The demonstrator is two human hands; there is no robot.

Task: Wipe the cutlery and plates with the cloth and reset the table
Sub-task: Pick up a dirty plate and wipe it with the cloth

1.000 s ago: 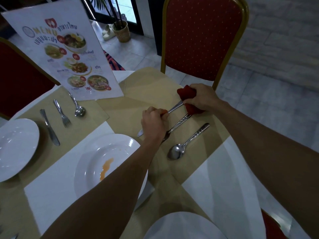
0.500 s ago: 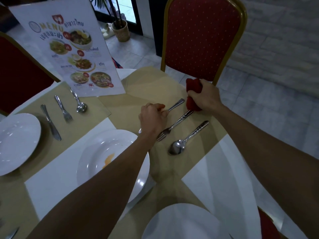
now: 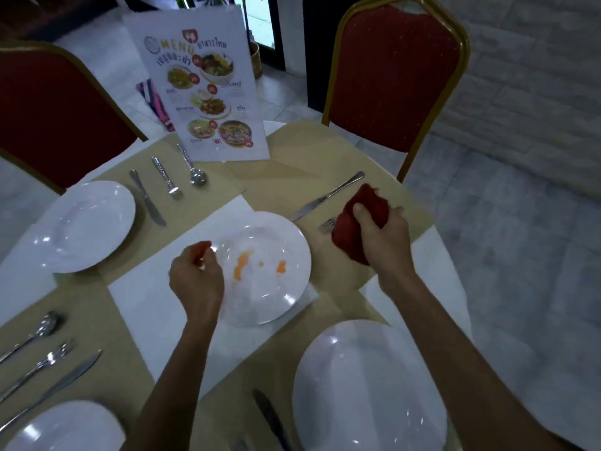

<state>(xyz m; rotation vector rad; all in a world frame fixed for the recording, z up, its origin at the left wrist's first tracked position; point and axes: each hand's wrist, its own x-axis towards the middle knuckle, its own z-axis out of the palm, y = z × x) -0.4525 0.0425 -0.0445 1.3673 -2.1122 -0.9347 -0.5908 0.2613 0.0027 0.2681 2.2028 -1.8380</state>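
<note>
Currently, right hand (image 3: 380, 237): clenched round the bunched red cloth (image 3: 353, 234), held over the tan placemat (image 3: 292, 177) on the table's far right.
Fork (image 3: 327, 225): only its tines show, poking out at the cloth's left edge.
Knife (image 3: 328, 196): lies slantwise on the placemat just beyond the fork, apart from the cloth.
Left hand (image 3: 196, 279): fingers curled at the left rim of the stained plate (image 3: 260, 297); blur hides whether they grasp the rim.
Stained plate: sits on a white mat (image 3: 146, 297) mid-table, orange smears inside.
Other plates: a clean white plate (image 3: 84, 226) at left, a near plate (image 3: 367, 385) closest to the person.
Menu card (image 3: 208, 92): upright at the far side, beside a red chair (image 3: 396, 76).
</note>
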